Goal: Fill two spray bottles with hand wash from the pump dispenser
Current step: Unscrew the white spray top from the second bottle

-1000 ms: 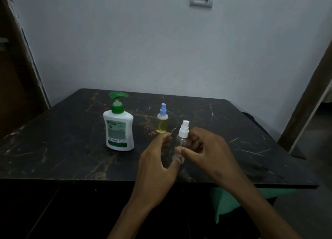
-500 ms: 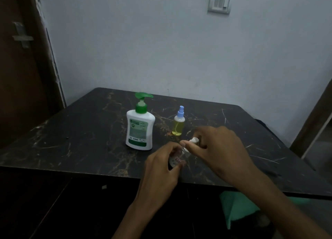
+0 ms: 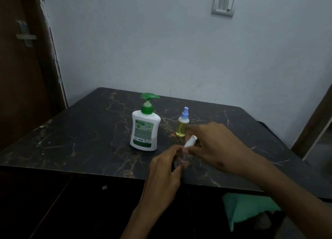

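A white hand wash dispenser (image 3: 145, 129) with a green pump stands upright mid-table. Right of it stands a small spray bottle (image 3: 182, 125) with a blue top and yellow liquid inside. Near the front edge, my left hand (image 3: 166, 170) grips the clear body of a second spray bottle (image 3: 181, 161), which is tilted to the right. My right hand (image 3: 210, 145) pinches its white spray cap (image 3: 190, 141). Fingers hide most of the clear bottle.
The dark marbled table (image 3: 80, 139) stands against a pale wall with a switch plate (image 3: 224, 4). A brown door (image 3: 21, 68) is at the left. A green cloth (image 3: 249, 208) lies below the table's front right edge.
The clear bottle has gone from upright to tilted right, and my right hand has closed on its white cap. The camera view has shifted left and upward.
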A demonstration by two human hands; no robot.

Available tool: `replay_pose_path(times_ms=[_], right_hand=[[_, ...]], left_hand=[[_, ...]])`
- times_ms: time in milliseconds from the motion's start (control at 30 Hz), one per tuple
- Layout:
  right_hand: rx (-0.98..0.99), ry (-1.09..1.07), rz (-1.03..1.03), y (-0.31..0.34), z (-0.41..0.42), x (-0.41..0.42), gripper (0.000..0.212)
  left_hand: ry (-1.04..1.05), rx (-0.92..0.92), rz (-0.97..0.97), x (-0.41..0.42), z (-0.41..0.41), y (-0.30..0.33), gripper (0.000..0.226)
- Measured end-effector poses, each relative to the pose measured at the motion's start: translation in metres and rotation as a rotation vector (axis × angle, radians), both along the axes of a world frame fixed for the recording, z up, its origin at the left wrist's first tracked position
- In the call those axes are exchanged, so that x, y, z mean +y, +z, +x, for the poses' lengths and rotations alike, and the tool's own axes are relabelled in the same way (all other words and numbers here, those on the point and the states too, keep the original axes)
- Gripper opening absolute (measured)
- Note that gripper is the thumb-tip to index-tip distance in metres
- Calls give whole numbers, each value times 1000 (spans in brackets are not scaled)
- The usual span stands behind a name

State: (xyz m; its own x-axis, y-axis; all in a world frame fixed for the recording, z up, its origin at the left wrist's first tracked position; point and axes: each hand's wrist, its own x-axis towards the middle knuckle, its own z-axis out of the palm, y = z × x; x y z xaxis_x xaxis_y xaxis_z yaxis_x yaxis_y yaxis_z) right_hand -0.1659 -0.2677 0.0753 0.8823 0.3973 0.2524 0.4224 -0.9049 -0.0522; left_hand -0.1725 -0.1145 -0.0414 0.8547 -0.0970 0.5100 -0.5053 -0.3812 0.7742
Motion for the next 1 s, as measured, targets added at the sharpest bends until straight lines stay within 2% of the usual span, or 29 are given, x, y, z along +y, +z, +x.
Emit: replay_pose_path(times_ms=[167,233,300,367,433,500,667,867,1000], right_hand=[[151,187,108,15,1,-13,33],[224,290,229,19,-2,-13,29],[181,317,341,18,-2,-14,20],[39,240,263,11,1,-14,4],[-69,115,54,3,4,-11,22],[-79,74,-20,-3,6,-8,25],[0,119,58,3,6,-9,8],[85,193,82,10,6,-14,34],[109,260,93,17,4,-18,32]], left_hand=[[-33,8,-15,2,0,2,27],[-38,20,-20,2,1,2,25],[-24,31,-14,2,1,1,26],[-15,30,-1,1,2,0,28],[-7,19,6,0,2,-1,30],[-11,14,4,0,1,0,30],[-22,28,5,2,1,0,25],[-33,13,13,1,3,-2,24],[-56,14,4,1,3,-2,26]])
